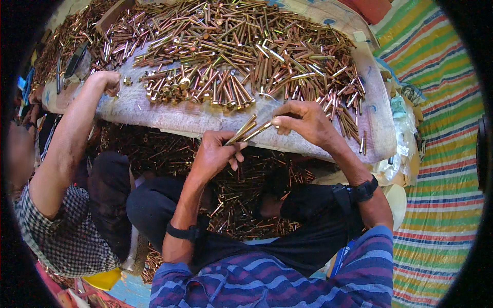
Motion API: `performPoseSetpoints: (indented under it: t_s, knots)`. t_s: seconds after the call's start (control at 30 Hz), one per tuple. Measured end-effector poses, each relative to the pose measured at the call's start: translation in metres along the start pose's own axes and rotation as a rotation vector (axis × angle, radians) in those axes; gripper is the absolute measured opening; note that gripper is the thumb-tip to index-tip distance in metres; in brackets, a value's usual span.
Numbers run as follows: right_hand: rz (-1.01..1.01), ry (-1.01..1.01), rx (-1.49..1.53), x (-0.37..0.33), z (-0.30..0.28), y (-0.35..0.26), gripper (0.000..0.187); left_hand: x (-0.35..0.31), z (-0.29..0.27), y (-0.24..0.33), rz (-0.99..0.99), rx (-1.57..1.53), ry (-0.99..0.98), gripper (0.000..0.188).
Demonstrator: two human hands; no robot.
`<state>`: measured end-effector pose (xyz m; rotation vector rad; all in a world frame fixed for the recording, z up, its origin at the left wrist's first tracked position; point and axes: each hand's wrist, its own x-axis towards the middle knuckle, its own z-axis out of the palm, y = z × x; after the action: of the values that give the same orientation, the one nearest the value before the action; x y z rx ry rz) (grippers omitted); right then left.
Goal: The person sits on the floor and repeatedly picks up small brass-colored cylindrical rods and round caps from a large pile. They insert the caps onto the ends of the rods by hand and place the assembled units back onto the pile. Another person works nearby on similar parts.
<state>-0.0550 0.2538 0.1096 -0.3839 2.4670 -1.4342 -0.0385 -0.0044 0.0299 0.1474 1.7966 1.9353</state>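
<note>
My left hand (213,151) is closed round a few long brass-coloured bolts (244,129) that stick out up and to the right past the table's near edge. Thumb and fingers of my right hand (307,122) pinch the far end of one of these bolts. Where the bolts pass into my left palm, the fingers hide them. Just beyond my hands, a large heap of similar bolts (226,46) covers much of the cloth-topped table (118,110). A group of bolts with hex heads (185,83) lies near its front edge.
At the left, a co-worker's hand (105,82) rests over the table beside a few loose pieces. More bolts (231,197) lie piled below the table between my legs. Clear plastic bags (403,133) hang at the table's right end, next to a striped sheet (441,169).
</note>
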Motion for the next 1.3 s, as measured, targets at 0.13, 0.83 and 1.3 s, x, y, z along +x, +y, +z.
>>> performPoseSetpoints:
  t_s: [0.13, 0.83, 1.3]
  knots:
    - [0.036, -0.011, -0.096, 0.0, 0.0, -0.001, 0.028, -0.001, 0.002, -0.001, 0.021, 0.016, -0.007, 0.017]
    - [-0.043, -0.045, -0.322, 0.0, 0.009, 0.012, 0.045, 0.0, 0.004, -0.001, -0.018, 0.076, -0.032, 0.016]
    - [0.023, -0.154, -0.311, -0.003, 0.009, 0.007, 0.055, 0.002, 0.005, -0.008, -0.018, 0.031, -0.054, 0.016]
